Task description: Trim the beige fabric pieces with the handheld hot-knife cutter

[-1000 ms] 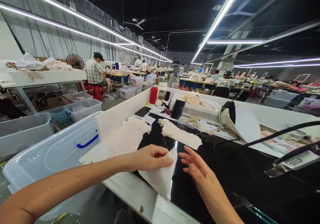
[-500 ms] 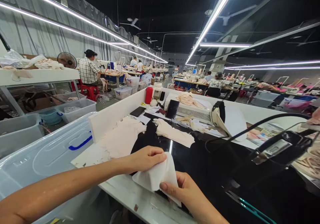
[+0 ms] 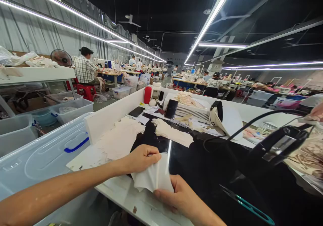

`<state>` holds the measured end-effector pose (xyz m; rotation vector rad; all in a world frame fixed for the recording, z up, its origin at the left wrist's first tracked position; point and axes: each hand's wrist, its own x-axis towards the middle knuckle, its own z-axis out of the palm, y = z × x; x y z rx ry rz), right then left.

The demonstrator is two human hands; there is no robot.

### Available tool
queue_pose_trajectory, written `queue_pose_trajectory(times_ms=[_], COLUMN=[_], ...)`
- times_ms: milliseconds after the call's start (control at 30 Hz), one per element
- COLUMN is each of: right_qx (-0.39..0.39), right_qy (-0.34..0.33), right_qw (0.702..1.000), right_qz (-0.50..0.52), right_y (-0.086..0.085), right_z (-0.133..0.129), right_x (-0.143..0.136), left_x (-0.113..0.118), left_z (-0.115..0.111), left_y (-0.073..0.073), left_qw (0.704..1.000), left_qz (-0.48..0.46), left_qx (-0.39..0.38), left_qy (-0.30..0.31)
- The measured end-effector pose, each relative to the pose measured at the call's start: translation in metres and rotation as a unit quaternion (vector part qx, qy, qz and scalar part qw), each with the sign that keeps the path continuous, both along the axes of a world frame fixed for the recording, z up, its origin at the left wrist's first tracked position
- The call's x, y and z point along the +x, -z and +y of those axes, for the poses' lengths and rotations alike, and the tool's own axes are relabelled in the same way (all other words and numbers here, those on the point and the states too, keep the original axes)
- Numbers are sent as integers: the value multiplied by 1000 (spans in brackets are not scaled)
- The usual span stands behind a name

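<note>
Between my hands, over the front edge of the black tabletop (image 3: 202, 172), is a thin white piece of fabric (image 3: 152, 177). My left hand (image 3: 143, 158) pinches its upper edge between thumb and fingers. Lower down and to the right, my right hand (image 3: 180, 195) grips the lower right edge, thumb on top. The fabric hangs loosely creased between them. Beyond my left hand lies a spread pile of cream fabric pieces (image 3: 121, 135). A smaller cream stack (image 3: 173, 133) rests on the black surface farther back. Teal thread snips (image 3: 248, 205) lie to the right.
A black device with a cable (image 3: 285, 141) stands at right, a co-worker's hand (image 3: 316, 113) beside it. Farther back are a phone (image 3: 171, 109), another phone (image 3: 136, 111) and a red container (image 3: 147, 94). A lidded plastic bin (image 3: 50, 152) borders the table at left.
The fabric has shifted slightly left and opened flatter between my hands, both still holding it. The whole view has moved a little.
</note>
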<state>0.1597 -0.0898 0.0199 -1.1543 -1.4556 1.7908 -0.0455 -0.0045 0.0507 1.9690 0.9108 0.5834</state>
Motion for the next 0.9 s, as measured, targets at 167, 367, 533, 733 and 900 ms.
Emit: queue_pose_trajectory(times_ms=[167, 367, 533, 733, 900], right_qx=[25, 242, 363, 449, 503], right_qy=[23, 105, 140, 132, 141], right_qw=[997, 935, 857, 749, 661], right_qz=[-67, -236, -339, -470, -540], right_y=[7, 16, 30, 46, 48], right_z=[5, 34, 48, 51, 55], right_x=[1, 30, 63, 85, 101], left_x=[1, 3, 7, 6, 1], left_z=[8, 26, 20, 9, 8], left_y=[-3, -13, 30, 63, 59], left_qw=[997, 892, 774, 764, 768], left_qz=[22, 100, 153, 194, 193], left_qx=[78, 432, 593, 594, 587], left_qy=[16, 88, 157, 162, 166])
